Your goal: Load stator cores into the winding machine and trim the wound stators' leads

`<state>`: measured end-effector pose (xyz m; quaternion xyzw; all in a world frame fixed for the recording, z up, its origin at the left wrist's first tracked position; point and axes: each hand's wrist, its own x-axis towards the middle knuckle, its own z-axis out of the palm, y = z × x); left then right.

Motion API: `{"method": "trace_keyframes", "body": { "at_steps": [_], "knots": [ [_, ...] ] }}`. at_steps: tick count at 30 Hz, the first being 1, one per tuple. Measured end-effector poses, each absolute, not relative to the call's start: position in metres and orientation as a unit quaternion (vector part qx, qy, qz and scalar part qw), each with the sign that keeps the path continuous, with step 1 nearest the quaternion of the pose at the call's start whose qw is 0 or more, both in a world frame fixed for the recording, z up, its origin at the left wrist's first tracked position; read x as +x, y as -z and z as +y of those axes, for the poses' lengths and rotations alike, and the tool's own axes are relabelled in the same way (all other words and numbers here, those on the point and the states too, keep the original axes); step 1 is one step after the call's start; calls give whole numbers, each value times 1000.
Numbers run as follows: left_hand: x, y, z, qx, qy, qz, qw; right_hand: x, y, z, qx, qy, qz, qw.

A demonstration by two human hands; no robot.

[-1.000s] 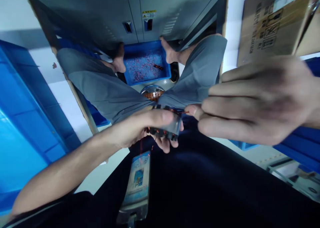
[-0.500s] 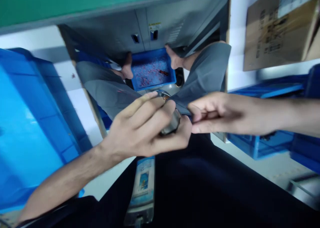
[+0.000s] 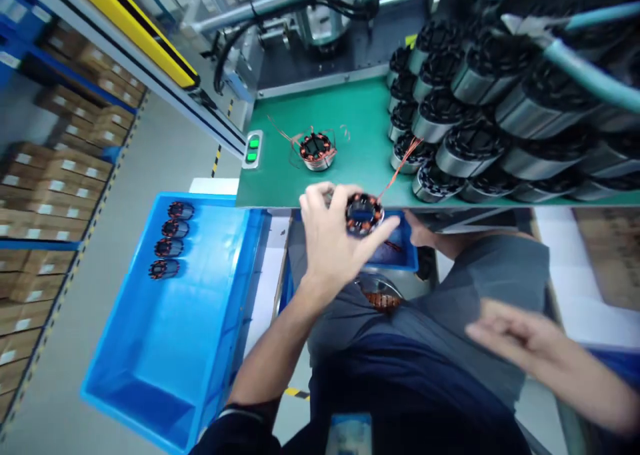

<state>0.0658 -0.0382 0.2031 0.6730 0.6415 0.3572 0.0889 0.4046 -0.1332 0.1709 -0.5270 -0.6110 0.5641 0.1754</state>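
Left hand (image 3: pixel 331 238) holds copper-wound stator (image 3: pixel 364 226) round its side, grip best kept off the coils (image 3: pixel 377 216); right hand (image 3: pixel 523 338) half-curled, blurred, contents unclear.

A motor coil ring (image 3: pixel 376 210) is just right of the frame's centre, held in the left hand (image 3: pixel 331 238), the thumb along its lower right. Its round face, black with copper-coloured windings spaced about an open middle, faces the viewer. Loose reddish-orange wires (image 3: pixel 400 165) slant from its edge toward the upper right.
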Motion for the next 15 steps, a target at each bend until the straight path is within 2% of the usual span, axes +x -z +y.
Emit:
{"method": "trace_keyframes", "body": {
  "at_steps": [2,5,8,10,15],
  "knots": [
    [81,-189,-9,639,-364,677,33,388,-159,-151,-514,-625,-583,74],
    [77,-172,5,619,-364,696,4,384,-144,-170,-492,-670,-556,22],
    [37,-165,0,565,-360,741,-40,399,-130,-179,-536,-673,-507,50],
    [4,-167,6,532,-307,787,-47,405,-121,-183,-577,-668,-464,73],
    [-36,-176,70,592,-301,744,74,374,-113,-191,-583,-679,-430,118]
  ]
}}
